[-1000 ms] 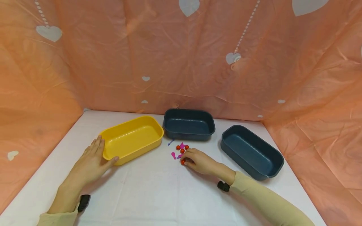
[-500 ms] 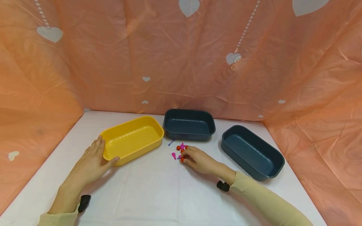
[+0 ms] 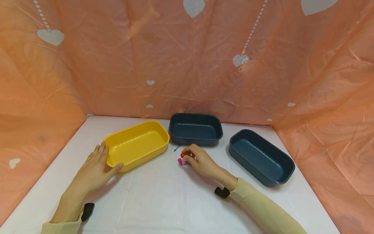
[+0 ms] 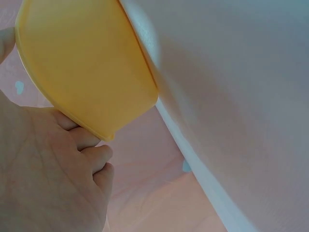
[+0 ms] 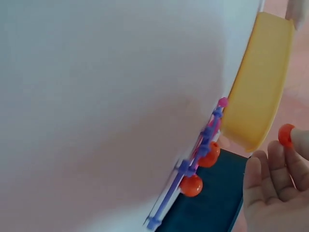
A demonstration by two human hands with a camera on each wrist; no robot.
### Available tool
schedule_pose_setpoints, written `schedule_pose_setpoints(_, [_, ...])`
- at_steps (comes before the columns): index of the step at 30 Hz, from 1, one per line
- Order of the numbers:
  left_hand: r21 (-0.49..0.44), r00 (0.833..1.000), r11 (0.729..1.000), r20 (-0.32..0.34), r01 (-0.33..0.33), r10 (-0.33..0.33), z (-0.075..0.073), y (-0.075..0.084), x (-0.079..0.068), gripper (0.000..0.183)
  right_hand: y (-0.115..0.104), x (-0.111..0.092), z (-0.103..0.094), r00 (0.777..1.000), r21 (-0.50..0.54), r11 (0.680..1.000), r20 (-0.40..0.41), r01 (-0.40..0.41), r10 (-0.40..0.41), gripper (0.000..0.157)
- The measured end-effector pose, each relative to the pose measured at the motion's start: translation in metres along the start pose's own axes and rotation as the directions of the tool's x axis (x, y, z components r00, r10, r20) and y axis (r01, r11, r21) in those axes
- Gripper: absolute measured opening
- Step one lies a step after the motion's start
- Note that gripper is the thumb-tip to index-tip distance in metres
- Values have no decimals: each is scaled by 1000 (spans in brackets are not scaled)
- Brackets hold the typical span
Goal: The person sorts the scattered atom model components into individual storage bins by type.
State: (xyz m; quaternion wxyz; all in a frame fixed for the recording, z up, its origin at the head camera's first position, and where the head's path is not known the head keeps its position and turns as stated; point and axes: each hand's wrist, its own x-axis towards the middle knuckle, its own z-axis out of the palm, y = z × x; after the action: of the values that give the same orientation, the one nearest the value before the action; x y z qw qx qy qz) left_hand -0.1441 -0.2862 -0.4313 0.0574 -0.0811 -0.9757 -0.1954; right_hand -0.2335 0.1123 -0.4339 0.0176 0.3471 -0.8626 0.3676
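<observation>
In the head view my right hand [image 3: 201, 161] pinches a small red bead [image 3: 182, 155] between thumb and fingertips. The right wrist view shows a hole in this bead [image 5: 286, 135], held above the table. Beneath and beside that hand lie magenta pieces [image 3: 180, 162] and thin purple sticks [image 5: 166, 200], with more red beads [image 5: 191, 185] among them; the hand hides part of this group. My left hand [image 3: 94, 170] rests against the near-left corner of a yellow tray [image 3: 137, 143], fingers fairly straight on its rim and thumb along its front side. No other thing shows in the left hand.
A dark blue tray [image 3: 195, 142] stands at the back middle. Another dark blue tray [image 3: 260, 157] sits angled on the right. One purple stick [image 3: 177, 148] lies apart, between the yellow and back trays. Peach curtains with hearts [image 3: 204, 81] enclose the white table [image 3: 155, 198].
My right hand has moved up and slightly left, lifting the red bead off the pile near the front. The left hand and the trays have stayed in place.
</observation>
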Motion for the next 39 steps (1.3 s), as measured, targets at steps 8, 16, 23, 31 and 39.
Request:
schedule_pose_setpoints(8, [-6,1000,1000,-9,-6,6,0,0,0,103,-8,14,7,994,85,996,-106,-31,40,18])
schedule_pose_setpoints(16, [-3,1000,1000,7,6,-6,0,2,0,104,-17,37,15,989,107,994,-150,14,3,17])
schedule_pose_setpoints(23, [-2,1000,1000,13,9,-9,0,3,-1,104,-24,58,24,989,80,995,-142,63,-52,18])
schedule_pose_setpoints(31, [-10,1000,1000,9,4,-4,-1,2,0,103,-32,80,34,979,-20,985,-110,170,-171,20])
schedule_pose_setpoints(39, [-10,1000,1000,13,9,-9,0,1,1,104,-40,94,41,984,-78,981,-12,177,-178,19])
